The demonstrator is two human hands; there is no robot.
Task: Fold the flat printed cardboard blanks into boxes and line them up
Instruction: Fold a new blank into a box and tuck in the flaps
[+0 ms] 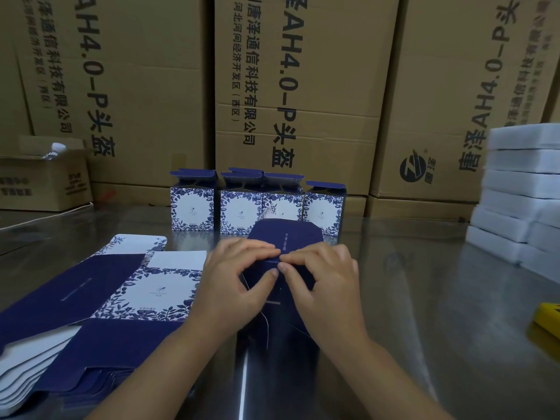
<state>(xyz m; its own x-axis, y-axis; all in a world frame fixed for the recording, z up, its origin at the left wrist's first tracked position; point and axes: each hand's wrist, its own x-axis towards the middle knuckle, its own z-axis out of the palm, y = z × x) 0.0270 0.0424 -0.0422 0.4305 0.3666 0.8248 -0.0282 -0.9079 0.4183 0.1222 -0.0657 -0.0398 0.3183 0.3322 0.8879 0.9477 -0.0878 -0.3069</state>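
A dark blue box (285, 237), partly folded, stands on the steel table (424, 283) in front of me. My left hand (233, 280) and my right hand (324, 280) both pinch its upper flaps, fingertips meeting at the middle. A stack of flat blue-and-white printed blanks (100, 301) lies to the left. Behind, several folded boxes (257, 204) with floral print stand in a row, their top flaps up.
Tall brown shipping cartons (303, 86) wall off the back. A small open carton (42, 180) sits at the far left. White foam blocks (521, 189) are stacked at the right. A yellow object (548, 319) lies at the right edge.
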